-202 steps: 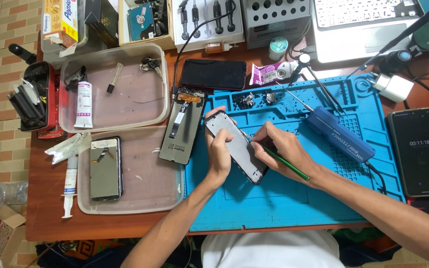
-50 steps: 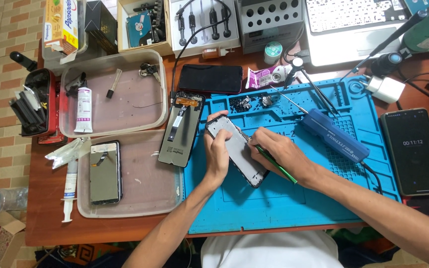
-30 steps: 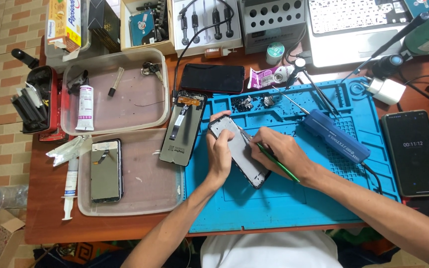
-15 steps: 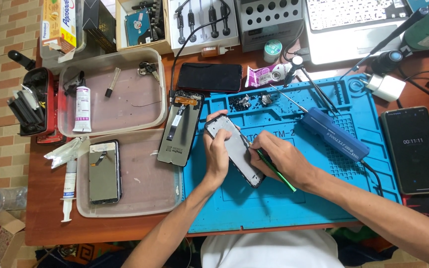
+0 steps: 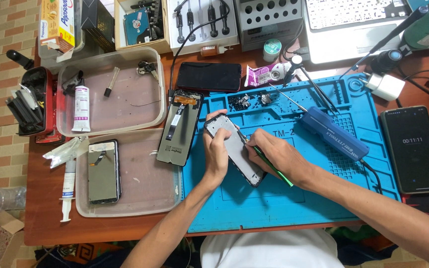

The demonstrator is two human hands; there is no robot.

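Phone frame (image 5: 235, 150): tilted on blue mat (image 5: 294, 213).
Left hand (image 5: 216, 155): grip closed around frame.
Right hand (image 5: 279, 156): pinches green pry tool (image 5: 274, 170); best kept shallow along the edge.

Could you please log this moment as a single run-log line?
left hand: steadies phone frame | right hand: holds green tool at frame edge | surface: blue repair mat

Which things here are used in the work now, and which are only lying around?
In use: left hand holding the grey phone frame; right hand with the green tool; blue mat.
Lying about: glue tube, syringe, black phone.
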